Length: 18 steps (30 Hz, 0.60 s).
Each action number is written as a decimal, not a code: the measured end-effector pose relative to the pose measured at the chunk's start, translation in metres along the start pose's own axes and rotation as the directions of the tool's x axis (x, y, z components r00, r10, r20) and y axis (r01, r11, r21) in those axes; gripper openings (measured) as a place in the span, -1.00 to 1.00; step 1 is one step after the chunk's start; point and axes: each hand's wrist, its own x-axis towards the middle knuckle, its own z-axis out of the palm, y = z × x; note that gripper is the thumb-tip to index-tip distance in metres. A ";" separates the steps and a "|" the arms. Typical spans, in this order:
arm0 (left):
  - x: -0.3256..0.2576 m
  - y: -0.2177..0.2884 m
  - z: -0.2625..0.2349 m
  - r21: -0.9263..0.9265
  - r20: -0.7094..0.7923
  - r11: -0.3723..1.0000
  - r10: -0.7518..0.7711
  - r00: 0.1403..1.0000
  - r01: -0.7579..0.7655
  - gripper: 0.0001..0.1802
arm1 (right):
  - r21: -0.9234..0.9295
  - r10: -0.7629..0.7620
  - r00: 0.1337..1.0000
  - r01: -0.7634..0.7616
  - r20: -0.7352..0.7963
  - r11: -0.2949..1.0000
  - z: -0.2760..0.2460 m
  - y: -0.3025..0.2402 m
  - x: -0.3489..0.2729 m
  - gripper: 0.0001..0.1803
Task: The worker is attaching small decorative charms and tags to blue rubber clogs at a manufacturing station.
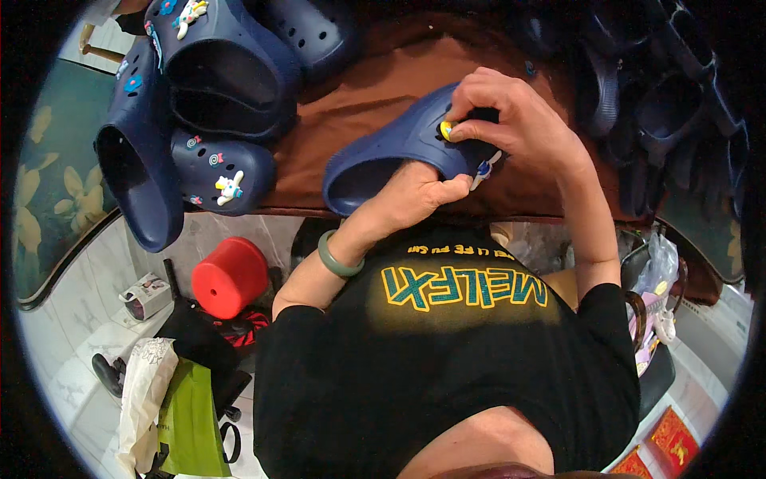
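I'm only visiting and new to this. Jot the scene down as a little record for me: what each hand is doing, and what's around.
Left hand: partly inside a blue clog
Right hand: pinching a yellow charm at the blue clog's surface
Left wrist: green bangle
Beneath: brown cloth
Table, left: charmed clogs
Table, right: dark clogs, in shadow
Floor, left: red stool, green bag

A black, short-sleeved fabric T-shirt [447,383] bears large green block lettering [463,289] outlined in yellow. A smooth, pale green, ring-shaped bangle [333,263] encircles the left wrist [370,225]; the left hand [416,195] and right hand [511,112] are bare.
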 end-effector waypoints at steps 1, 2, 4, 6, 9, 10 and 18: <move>0.001 -0.001 -0.001 -0.004 0.000 1.000 0.000 1.000 0.000 -0.44 | 0.049 0.064 0.997 -0.066 0.041 0.997 -0.001 -0.001 0.002 -0.86; 0.003 -0.003 -0.003 -0.022 0.032 1.000 0.011 0.999 -0.011 -0.44 | 0.047 0.067 0.997 -0.069 0.045 0.997 0.001 0.000 0.001 -0.86; 0.004 -0.005 -0.004 -0.040 0.056 0.999 0.026 0.998 -0.024 -0.43 | 0.054 -0.011 1.000 0.011 0.001 0.998 0.004 0.004 0.001 -0.83; 0.004 -0.005 -0.003 -0.062 0.060 0.998 -0.023 0.998 0.027 -0.40 | -0.025 -0.038 0.999 0.037 -0.005 0.999 0.000 -0.001 -0.003 -0.82; 0.004 0.007 -0.002 -0.097 0.016 0.995 0.005 1.000 -0.004 -0.48 | -0.039 -0.014 1.000 0.014 -0.008 0.999 -0.002 0.000 -0.010 -0.80; 0.005 0.006 -0.002 -0.100 0.012 0.995 0.006 1.000 -0.004 -0.48 | 0.023 0.038 0.999 -0.038 -0.006 0.999 -0.001 0.001 -0.012 -0.79; 0.021 0.006 -0.014 -0.158 -0.033 0.987 -0.050 0.998 0.044 -0.60 | 0.276 0.345 0.938 -0.332 0.000 0.902 0.005 0.030 -0.009 -0.79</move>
